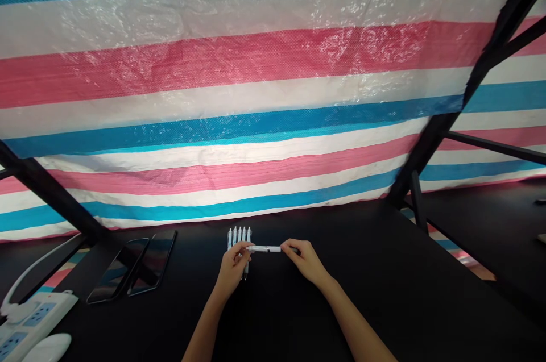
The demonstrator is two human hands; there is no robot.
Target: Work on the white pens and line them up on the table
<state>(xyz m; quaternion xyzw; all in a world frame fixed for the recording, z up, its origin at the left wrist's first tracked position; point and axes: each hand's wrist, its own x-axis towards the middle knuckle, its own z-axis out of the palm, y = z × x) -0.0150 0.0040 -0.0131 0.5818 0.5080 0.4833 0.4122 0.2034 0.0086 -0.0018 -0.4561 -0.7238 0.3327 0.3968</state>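
A white pen [267,249] is held level between my two hands, a little above the black table. My left hand [232,266] pinches its left end between thumb and fingers. At the other end, my right hand [306,258] grips the pen with its fingers closed, and a dark tip pokes out by the fingers. Behind my left hand, several similar white pens [239,234] lie side by side in a row on the table, their clicker ends pointing away from me. My left hand hides the middle of that row.
Two dark phones [152,264] [117,271] lie left of the pens. A white power strip [36,316] with a plugged-in cable and a white rounded object [48,348] sit at the lower left. Black metal posts [420,152] and a striped tarp [239,117] bound the table [273,322].
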